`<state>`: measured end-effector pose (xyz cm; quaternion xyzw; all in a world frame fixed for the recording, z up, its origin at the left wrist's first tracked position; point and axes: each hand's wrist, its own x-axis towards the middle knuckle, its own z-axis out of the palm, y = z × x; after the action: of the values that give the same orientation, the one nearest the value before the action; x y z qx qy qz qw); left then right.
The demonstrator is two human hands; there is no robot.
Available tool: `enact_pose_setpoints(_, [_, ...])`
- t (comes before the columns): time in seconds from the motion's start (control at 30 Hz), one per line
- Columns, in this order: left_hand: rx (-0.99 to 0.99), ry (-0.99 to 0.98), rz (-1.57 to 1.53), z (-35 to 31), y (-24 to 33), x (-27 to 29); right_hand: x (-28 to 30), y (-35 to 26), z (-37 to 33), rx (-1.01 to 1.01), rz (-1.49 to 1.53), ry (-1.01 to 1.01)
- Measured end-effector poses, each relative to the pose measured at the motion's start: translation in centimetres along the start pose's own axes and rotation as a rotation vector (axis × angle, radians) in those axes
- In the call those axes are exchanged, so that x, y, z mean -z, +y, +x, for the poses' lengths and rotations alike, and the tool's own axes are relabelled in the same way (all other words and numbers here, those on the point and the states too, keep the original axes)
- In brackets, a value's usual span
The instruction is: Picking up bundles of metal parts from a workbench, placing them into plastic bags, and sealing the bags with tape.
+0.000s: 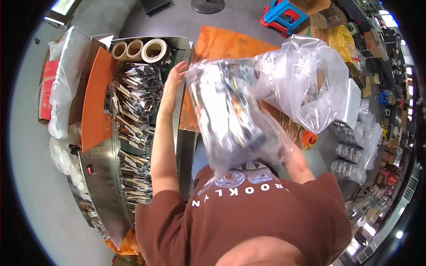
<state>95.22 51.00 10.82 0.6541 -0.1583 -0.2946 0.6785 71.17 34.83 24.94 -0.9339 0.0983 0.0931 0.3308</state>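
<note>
I hold a clear plastic bag full of small dark and silver packets (230, 119) up in front of my chest; it looks motion-blurred. My right hand (293, 158) grips its lower right end from beneath and is mostly hidden by the plastic. My left hand (172, 84) is stretched out flat with straight fingers at the bag's upper left corner, touching its edge beside the metal machine (100, 164). Behind the bag lies a large, crumpled, empty-looking clear bag (310, 75) on the orange table (222, 42).
The metal machine's trough on my left holds several rows of dark packets (135, 102), with three tape rolls (138, 49) at its far end and an orange panel (95, 102) beside it. More filled clear bags (350, 153) lie at right. A blue and red stool (284, 14) stands beyond the table.
</note>
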Motion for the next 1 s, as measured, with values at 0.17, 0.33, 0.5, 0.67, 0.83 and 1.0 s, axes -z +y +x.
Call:
enact_pose_setpoints(0.17, [0.653, -0.512, -0.551, -2.7, 1.7, -4.6, -4.4, 6.5, -4.5, -0.008, 0.288, -0.187])
enact_pose_setpoints(0.33, [0.382, -0.921, -0.506, -1.2, 5.6, -8.2, -5.7, 7.9, -10.1, -0.352, 0.224, -0.048])
enact_pose_setpoints(0.5, [-0.006, -0.452, 0.041, 4.5, 9.6, -21.0, -0.6, 13.6, -19.6, -0.521, 0.331, 0.176])
enact_pose_setpoints(0.67, [0.459, -0.153, 0.16, 4.1, 1.5, -31.6, 7.6, 22.4, -16.8, -0.639, 0.542, 0.433])
enact_pose_setpoints(0.83, [0.248, -0.272, -0.194, 7.3, 3.3, -30.2, 13.3, 27.9, -5.8, -0.689, 0.761, 0.566])
enact_pose_setpoints(1.0, [0.08, -0.265, -0.421, 11.3, 9.6, -28.9, 16.9, 31.1, -2.2, -0.908, 0.269, 0.594])
